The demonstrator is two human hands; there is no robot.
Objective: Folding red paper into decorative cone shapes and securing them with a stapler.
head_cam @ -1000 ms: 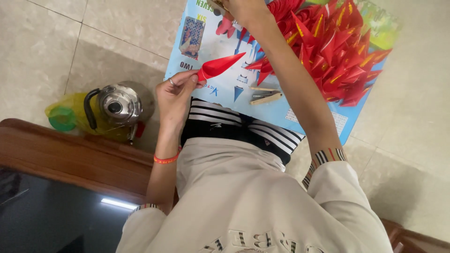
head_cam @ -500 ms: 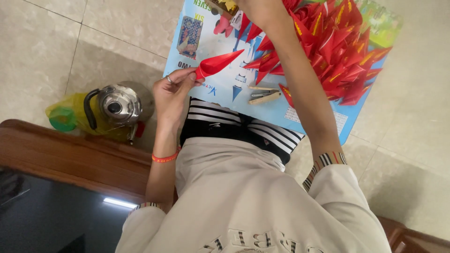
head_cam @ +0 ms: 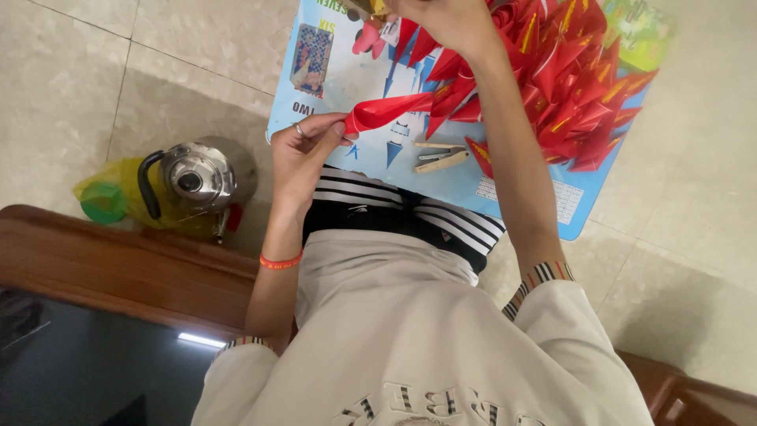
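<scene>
1. Left hand [head_cam: 303, 154] has its fingers pinched shut on the wide end of a rolled red cone [head_cam: 386, 112], which hangs just above the blue mat [head_cam: 339, 87] on the floor. It's a fingertip-only grip, so I'd guess the paper could spring open or slip out.
2. Right hand [head_cam: 445, 22] is up at the top edge, on the red pile [head_cam: 576, 75]. It's partly cut off, so I can't tell if the fingers are closed on anything. With that forearm lying across the pile, a nudge could probably scatter the cones.
3. A stapler [head_cam: 440, 157] lies on the mat, just beside the pile and under the arm, so it's easy to bump.
4. Kettle [head_cam: 193, 180] sits off the mat to the left, well clear.
</scene>
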